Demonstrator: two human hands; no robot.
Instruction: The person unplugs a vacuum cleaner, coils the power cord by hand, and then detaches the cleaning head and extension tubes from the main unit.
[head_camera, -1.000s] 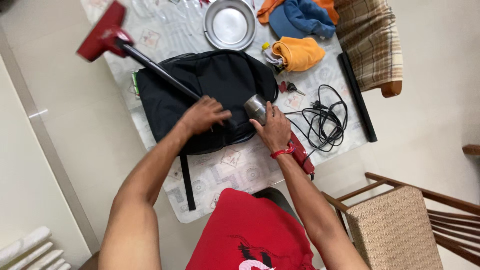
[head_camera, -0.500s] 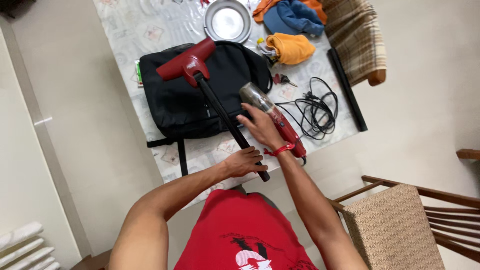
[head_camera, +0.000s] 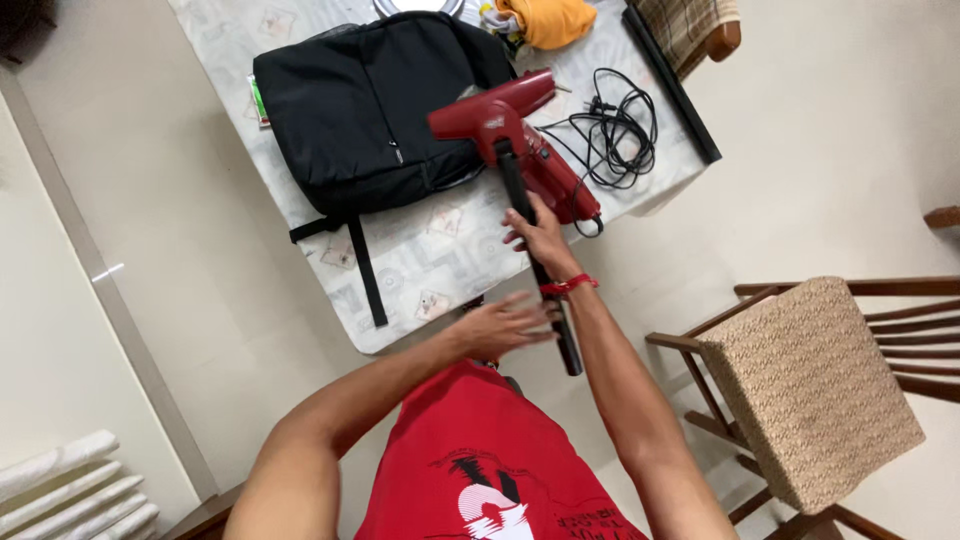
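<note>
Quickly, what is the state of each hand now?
Left hand: open, fingers spread beside the black tube.
Right hand: holding the black tube.

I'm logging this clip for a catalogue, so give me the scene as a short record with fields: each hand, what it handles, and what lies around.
right hand: grips the black tube
left hand: open, fingers spread beside the tube's lower end
tube's far end: joined to a red nozzle
red vacuum body: on the table, under the tube
black backpack: flat on the table
black cable: coiled, right of the vacuum
woven chair: at right
</note>
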